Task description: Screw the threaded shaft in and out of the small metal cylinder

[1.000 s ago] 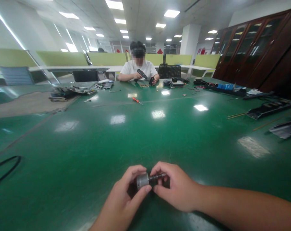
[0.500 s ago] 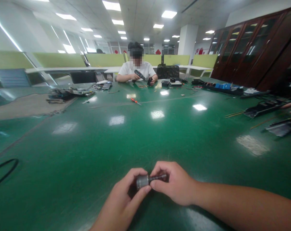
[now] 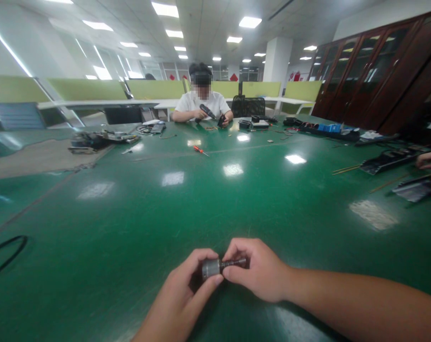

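Note:
A grey metal cylinder with a stepped shaft [image 3: 211, 269] is held low over the near part of the green table [image 3: 201, 209]. My left hand [image 3: 186, 285] closes round the wide cylinder end, thumb below and fingers above. The thinner, darker shaft points right, and my right hand [image 3: 260, 270] pinches it beside the cylinder between thumb and fingers. The fingers of both hands almost meet where the shaft enters the cylinder. My left palm hides the cylinder's far end.
A red screwdriver [image 3: 200, 150] lies mid-table. Across the table a person [image 3: 201, 102] holds a power drill [image 3: 207, 111] and a small black part. Black housings [image 3: 389, 159] lie at right near another person's hand [image 3: 430, 160]. A black cable [image 3: 21, 244] curves at left; electronic parts [image 3: 97, 140] lie beyond.
My hands and the metal part look almost unmoved. The other person's hand at the right edge has shifted slightly and shows more in view.

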`<state>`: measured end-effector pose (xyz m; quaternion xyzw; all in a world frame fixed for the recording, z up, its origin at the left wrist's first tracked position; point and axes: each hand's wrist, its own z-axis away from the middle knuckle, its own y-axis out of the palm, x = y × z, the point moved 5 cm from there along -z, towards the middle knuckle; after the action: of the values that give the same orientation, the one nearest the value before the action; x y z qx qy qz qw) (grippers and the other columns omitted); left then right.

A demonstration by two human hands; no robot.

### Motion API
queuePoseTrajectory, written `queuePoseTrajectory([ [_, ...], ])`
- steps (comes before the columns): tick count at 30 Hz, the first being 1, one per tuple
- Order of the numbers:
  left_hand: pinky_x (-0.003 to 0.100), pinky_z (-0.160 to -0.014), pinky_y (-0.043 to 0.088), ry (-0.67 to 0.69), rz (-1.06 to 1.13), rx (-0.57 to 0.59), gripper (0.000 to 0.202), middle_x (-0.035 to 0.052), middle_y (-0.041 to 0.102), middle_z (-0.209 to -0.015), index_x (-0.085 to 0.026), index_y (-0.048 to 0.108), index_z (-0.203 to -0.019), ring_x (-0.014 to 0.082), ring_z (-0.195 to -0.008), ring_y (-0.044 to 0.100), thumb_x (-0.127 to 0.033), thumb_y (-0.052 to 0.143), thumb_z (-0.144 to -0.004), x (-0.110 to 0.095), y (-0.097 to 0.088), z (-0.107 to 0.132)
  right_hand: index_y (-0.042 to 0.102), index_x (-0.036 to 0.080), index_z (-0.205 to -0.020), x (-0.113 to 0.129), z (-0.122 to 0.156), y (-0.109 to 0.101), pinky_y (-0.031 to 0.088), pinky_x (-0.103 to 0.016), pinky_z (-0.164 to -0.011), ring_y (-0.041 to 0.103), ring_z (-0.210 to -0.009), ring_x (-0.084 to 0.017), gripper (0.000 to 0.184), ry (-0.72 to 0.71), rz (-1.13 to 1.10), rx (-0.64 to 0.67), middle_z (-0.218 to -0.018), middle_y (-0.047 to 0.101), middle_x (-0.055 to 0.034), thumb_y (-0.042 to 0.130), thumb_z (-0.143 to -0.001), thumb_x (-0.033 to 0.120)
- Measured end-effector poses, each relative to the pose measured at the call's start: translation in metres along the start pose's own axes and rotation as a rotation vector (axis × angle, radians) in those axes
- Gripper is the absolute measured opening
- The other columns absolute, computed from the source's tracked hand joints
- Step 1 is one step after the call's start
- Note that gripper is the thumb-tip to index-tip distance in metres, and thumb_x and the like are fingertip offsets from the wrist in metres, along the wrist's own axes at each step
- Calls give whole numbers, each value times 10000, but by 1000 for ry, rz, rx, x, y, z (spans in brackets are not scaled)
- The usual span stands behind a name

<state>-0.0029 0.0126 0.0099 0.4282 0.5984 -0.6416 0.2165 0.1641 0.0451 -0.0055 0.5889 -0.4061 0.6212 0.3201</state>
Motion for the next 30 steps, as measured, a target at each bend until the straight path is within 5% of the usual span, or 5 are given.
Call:
queuePoseTrajectory([
  [30,213,-826,474,-22,21,3,201,-31,673,-1054,-296,564,-1142,167,-977,638,-379,588,-961,9,0,2,601,167,-783,0,-1,-2,346,-217,-549,462,-579,-102,90,28,-38,-1,-653,554,43,684,-754,188],
])
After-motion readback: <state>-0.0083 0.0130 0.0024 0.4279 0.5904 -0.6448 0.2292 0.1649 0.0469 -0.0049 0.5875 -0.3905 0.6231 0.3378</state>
